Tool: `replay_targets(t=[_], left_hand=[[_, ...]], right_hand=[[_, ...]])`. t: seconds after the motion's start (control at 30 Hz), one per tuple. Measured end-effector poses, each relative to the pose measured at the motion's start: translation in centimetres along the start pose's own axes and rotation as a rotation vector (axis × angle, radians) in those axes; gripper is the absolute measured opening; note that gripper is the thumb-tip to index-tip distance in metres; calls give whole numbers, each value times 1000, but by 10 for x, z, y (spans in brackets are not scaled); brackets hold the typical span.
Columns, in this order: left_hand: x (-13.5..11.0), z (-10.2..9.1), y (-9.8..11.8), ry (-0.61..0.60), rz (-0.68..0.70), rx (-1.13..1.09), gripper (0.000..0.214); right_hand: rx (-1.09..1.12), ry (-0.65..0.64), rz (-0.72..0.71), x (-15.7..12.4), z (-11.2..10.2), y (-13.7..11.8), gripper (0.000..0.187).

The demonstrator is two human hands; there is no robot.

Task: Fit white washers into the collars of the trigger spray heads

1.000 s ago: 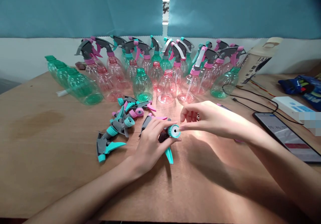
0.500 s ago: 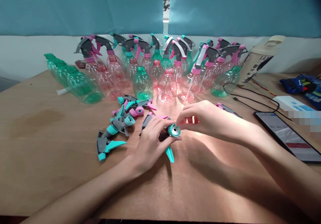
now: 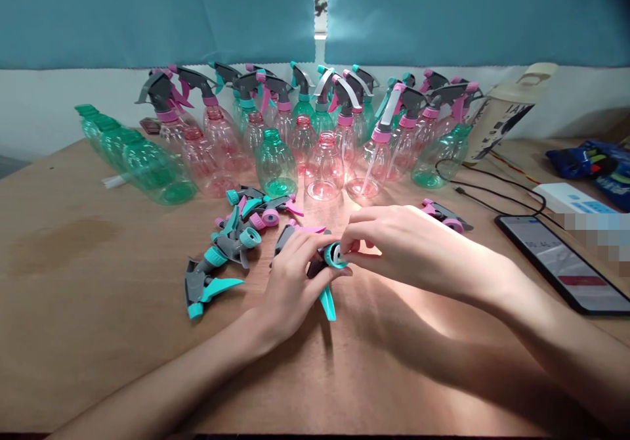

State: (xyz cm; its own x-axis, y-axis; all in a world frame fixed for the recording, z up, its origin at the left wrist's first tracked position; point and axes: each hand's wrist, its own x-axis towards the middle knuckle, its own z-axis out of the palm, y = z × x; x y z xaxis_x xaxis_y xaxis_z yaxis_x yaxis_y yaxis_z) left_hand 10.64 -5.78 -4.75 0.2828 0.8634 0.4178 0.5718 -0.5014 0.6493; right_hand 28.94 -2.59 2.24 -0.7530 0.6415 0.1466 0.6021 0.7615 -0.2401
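Observation:
My left hand (image 3: 294, 282) is closed round a grey and teal trigger spray head (image 3: 327, 304), whose teal collar faces right and toward my right hand (image 3: 386, 233). Inside the collar's mouth a white ring-shaped gasket (image 3: 337, 253) sits tilted. The thumb and fingertips of my right hand pinch at its edge; the exact contact is partly hidden. Beyond my left hand lies a grey and pink spray head (image 3: 310, 229), partly covered by the fingers. More loose spray heads, among them a grey and teal one (image 3: 197, 287), lie in a pile to the left.
Green and pink bottles stand across the back, several topped with spray heads; a green bottle (image 3: 276, 167) and a pink bottle (image 3: 325, 171) have none. On the right are a phone (image 3: 566, 263), a black cable (image 3: 502, 207), a pink-grey spray head (image 3: 445, 217) and a cream tumbler (image 3: 502, 118).
The white gasket, flat in the collar before, now stands tilted at my right fingertips. My right hand has come slightly closer over the collar. The whole view has shifted a little.

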Motion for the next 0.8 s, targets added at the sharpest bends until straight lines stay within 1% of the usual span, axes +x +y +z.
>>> replay_targets(t=[0.17, 0.33, 0.47, 0.6, 0.8], left_hand=[[2, -1, -1, -12, 14, -8, 17], [4, -3, 2, -25, -3, -11, 19], [4, -3, 4, 4, -3, -6, 24], [2, -2, 3, -2, 19, 8, 23], [0, 0, -2, 3, 23, 24, 19]], right_hand=[[39, 37, 17, 3, 7, 2, 6], [5, 68, 11, 2, 6, 3, 8], [-54, 90, 4, 1, 3, 3, 10], [-56, 76, -5, 1, 1, 3, 9], [-40, 27, -21, 3, 3, 1, 14]])
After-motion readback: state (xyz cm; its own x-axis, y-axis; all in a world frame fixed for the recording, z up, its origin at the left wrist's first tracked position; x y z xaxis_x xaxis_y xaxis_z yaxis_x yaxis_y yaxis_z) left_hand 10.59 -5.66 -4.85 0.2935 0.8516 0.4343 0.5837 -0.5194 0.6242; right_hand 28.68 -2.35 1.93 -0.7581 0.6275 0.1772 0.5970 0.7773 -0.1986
